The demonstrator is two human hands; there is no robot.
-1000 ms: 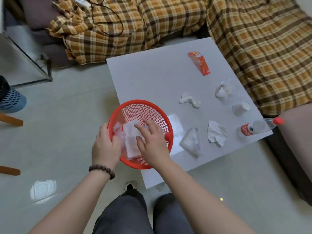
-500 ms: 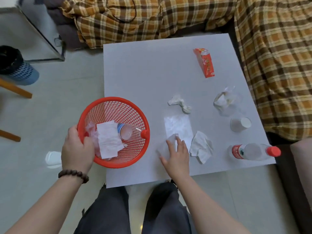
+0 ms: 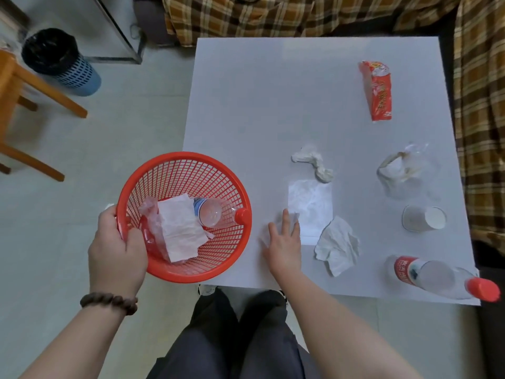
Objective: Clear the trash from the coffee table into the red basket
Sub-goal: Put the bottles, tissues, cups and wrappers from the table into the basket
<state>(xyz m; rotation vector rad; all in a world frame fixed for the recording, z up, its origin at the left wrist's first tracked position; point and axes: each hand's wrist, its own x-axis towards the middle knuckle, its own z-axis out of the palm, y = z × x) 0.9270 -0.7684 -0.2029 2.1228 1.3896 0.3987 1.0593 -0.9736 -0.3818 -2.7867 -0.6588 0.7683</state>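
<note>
My left hand [image 3: 114, 255] grips the near-left rim of the red basket [image 3: 153, 170], held beside the white coffee table's [image 3: 259, 91] near-left corner. In the basket lie a clear bottle [image 3: 210, 212], a white tissue [image 3: 177, 225] and pink plastic [image 3: 149, 228]. My right hand [image 3: 284, 247] rests flat, fingers spread, on a clear plastic wrapper [image 3: 263, 236] near the table's front edge. Also on the table are a flat paper [image 3: 311, 203], a crumpled tissue [image 3: 337, 244], a twisted tissue [image 3: 314, 162], a clear bag [image 3: 399, 170], a paper cup [image 3: 423, 218], a red-capped bottle [image 3: 437, 277] and a red snack packet [image 3: 377, 90].
A plaid-covered sofa [image 3: 481, 119] wraps the table's far and right sides. On the floor to the left stand a blue bin with a black liner [image 3: 62, 61] and a wooden chair [image 3: 24, 110]. My legs are below the table's front edge.
My right hand left the basket and came down on the clear wrapper on the table. The basket shifted left, off the table, still in my left hand.
</note>
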